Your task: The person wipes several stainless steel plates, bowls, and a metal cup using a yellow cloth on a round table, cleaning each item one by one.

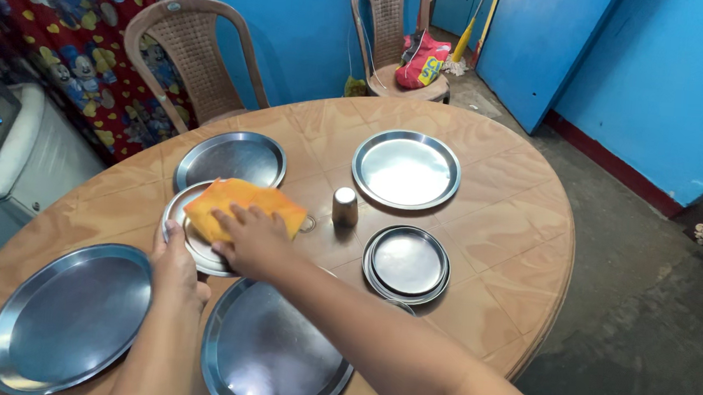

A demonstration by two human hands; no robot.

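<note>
Right hand (254, 238) lay flat, fingers spread, palm down on the orange cloth (244, 206), pressing it onto a small steel plate (192, 240); it held nothing pinched, just pushed down on the cloth. Left hand (175, 263) gripped the near-left rim of that same plate, thumb up by the edge, fingers curled under as far as could be told. The plate sat mid-table, straight ahead of both hands and a bit left of centre, its near edge touching or overlapping the big plate (275, 353) closest to the person. The cloth's long axis ran left-right across the plate, slightly tilted down toward the left, its right end hanging past the rim onto the table (498, 224). Right arm crossed in from lower right on a diagonal, so the right hand was on top of the work and the left was beside it at the rim; both were equally close. Around it: another plate (230, 158) just behind, touching or nearly, a large one (71, 318) at near left, a steel cup (345, 206) just right of the cloth, stacked small plates (407, 263) beyond that, a far plate (406, 169), two chairs (192, 54) behind
</note>
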